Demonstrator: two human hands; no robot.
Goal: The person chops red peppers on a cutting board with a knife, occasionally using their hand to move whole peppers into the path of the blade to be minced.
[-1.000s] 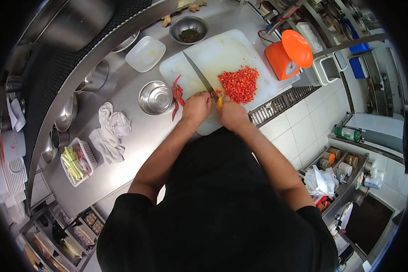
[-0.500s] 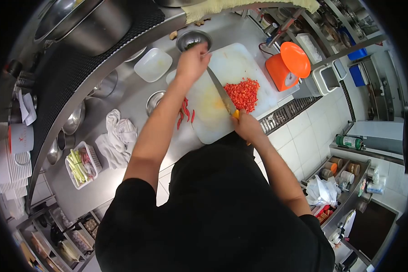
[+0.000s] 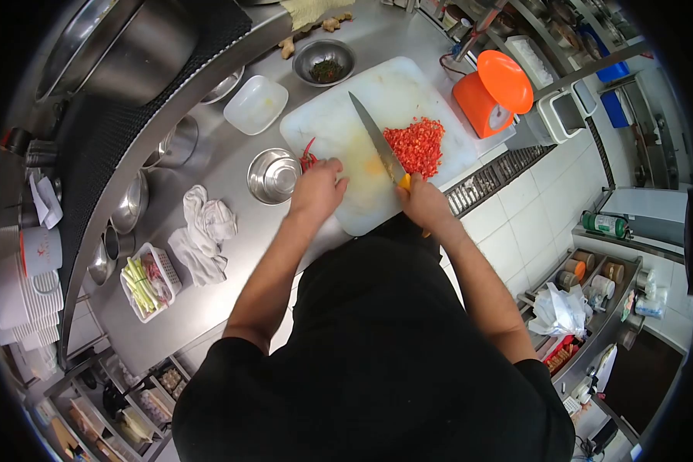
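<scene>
A white cutting board [image 3: 339, 123] lies on the steel counter. A heap of chopped red chilli [image 3: 416, 145] sits on its right side. My right hand [image 3: 423, 202] grips the yellow handle of a long knife [image 3: 376, 138], whose blade points up and left across the board. My left hand [image 3: 317, 187] rests over the whole red chillies [image 3: 308, 156] at the board's left edge; whether it holds any is hidden.
Left of the board stand an empty steel bowl [image 3: 272, 175], a white dish [image 3: 256, 104] and a steel bowl of dark bits [image 3: 325, 60]. An orange scale [image 3: 490, 91] stands to the right. A white cloth [image 3: 202, 232] and a basket of vegetables [image 3: 148, 279] lie further left.
My left hand went out to the far steel bowl and has come back down to the whole chillies. The knife stays in my right hand over the board.
</scene>
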